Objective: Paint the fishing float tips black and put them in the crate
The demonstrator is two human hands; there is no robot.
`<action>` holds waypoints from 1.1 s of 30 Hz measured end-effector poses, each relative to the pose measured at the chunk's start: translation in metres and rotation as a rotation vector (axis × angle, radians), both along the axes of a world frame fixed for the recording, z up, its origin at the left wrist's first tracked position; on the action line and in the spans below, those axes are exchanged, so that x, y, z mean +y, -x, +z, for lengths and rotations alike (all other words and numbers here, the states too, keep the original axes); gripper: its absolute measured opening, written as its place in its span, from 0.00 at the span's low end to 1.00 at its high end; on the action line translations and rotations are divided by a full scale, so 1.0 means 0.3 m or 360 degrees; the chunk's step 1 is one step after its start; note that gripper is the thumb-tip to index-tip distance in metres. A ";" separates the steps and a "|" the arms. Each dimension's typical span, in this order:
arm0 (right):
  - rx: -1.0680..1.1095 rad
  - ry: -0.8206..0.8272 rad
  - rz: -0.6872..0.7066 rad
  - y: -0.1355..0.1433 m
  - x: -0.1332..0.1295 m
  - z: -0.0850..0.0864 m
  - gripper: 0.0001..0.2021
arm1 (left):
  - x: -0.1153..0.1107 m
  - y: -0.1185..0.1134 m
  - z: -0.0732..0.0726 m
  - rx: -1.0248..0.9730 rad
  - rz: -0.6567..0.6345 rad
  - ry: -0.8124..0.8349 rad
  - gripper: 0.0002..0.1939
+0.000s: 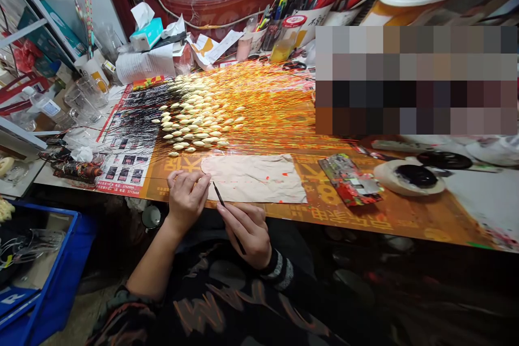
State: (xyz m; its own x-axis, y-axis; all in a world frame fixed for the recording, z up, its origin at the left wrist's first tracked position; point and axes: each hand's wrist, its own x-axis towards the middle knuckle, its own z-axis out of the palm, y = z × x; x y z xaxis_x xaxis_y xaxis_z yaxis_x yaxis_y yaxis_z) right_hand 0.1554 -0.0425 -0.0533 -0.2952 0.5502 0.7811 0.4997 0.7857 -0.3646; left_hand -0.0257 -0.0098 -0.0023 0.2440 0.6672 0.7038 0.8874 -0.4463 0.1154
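My right hand (249,232) is closed round a thin dark brush (218,193), its tip pointing up and left toward my other hand. My left hand (187,194) has its fingers pinched at the table's front edge, on a very thin rod that runs left and right of it; the rod's details are too fine to make out. A wrinkled beige cloth (255,178) with red spots lies just beyond both hands. Behind it several fishing floats (198,119) lie in a wide pile, with cream bodies, dark stems to the left and orange-yellow tips to the right.
On the right are a paint-smeared block (351,179) and a round dish of black paint (409,177). Glass mugs (86,98), a tissue box (146,34) and a yellow-filled jar (286,40) stand farther back. A blue crate (67,265) is at lower left.
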 end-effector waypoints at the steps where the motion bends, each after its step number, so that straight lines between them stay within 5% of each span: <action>1: -0.0001 0.0002 0.0002 0.000 0.000 0.000 0.30 | 0.000 0.000 0.000 0.0000 -0.0003 -0.0013 0.11; 24: 0.0164 -0.0032 0.0150 -0.030 -0.005 -0.015 0.31 | -0.012 0.033 0.002 -0.0009 -0.0025 0.0014 0.12; 33: 0.0214 -0.0047 0.0085 -0.098 -0.005 -0.010 0.28 | -0.016 0.027 0.053 -0.0035 -0.0072 -0.0091 0.12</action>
